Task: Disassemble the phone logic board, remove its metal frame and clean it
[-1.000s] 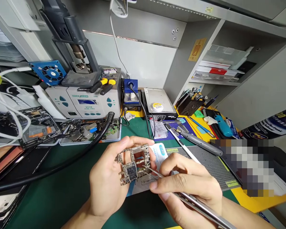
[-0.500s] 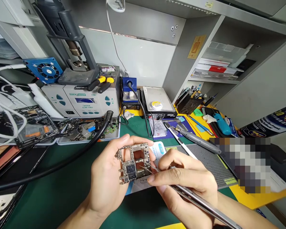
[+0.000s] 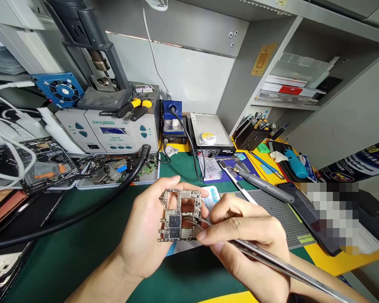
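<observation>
My left hand (image 3: pixel 145 227) is closed on a small phone circuit board (image 3: pixel 174 227), held up above the green mat. The board has rectangular cut-outs and a dark chip at its lower left. My right hand (image 3: pixel 249 240) grips a pair of metal tweezers (image 3: pixel 265 256) like a pen. The tweezers' fine tips lie over the middle right of the board; whether they touch it I cannot tell. Part of a printed card (image 3: pixel 212 195) shows behind and below the hands.
A hot air station (image 3: pixel 104 132) with a black hose (image 3: pixel 107 206) stands back left. Beside it are a tray of boards (image 3: pixel 93 185), a blue fan (image 3: pixel 63 90) and a soldering station (image 3: pixel 172 115). Right lie a brush (image 3: pixel 240 185), a grey pen-shaped tool (image 3: pixel 262 185) and a phone (image 3: pixel 312 227).
The board has turned slightly and now faces me more squarely. My left hand has shifted a little to the right. The tweezers stay over the board, and the view has tilted slightly.
</observation>
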{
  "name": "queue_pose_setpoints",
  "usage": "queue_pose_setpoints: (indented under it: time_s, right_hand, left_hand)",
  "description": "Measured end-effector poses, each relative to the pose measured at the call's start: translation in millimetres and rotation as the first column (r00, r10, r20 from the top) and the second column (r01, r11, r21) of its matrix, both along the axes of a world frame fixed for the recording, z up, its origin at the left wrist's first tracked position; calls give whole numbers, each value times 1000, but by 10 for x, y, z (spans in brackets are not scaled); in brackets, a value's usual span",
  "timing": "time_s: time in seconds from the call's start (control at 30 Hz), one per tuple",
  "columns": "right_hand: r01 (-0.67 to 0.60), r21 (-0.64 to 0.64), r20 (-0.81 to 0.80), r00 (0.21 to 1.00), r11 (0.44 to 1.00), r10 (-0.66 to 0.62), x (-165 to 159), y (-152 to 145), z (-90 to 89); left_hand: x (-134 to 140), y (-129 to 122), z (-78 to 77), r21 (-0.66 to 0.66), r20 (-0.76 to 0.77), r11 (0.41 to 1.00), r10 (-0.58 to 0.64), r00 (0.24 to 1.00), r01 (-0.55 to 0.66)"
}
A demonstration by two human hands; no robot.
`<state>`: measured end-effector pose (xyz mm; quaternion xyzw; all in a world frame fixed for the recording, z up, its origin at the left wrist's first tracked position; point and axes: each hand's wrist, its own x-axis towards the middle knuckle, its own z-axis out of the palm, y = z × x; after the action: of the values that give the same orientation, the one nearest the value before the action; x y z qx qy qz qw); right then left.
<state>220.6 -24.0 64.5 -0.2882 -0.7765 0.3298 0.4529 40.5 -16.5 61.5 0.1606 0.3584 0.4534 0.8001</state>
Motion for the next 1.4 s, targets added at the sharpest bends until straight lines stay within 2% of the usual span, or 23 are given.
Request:
queue_pose_setpoints:
  time_s: [0.4, 1.07, 1.23, 1.4]
  right_hand:
    - [71, 36, 30, 997, 997, -72, -1, -19, 3]
    - [57, 68, 47, 997, 996, -60, 6, 5, 27]
    - [37, 36, 44, 998, 999, -38, 25, 0, 17]
    - [45, -9, 19, 999, 999, -45, 16, -17, -3]
  left_hand:
    - [12, -33, 16, 15, 1, 999, 44, 999, -44]
    - [53, -27, 67, 11, -27, 998, 55, 998, -55]
    - [37, -9, 33, 3, 14, 999, 36, 999, -36]
    - [21, 11, -2, -65, 65, 998, 31, 997, -27]
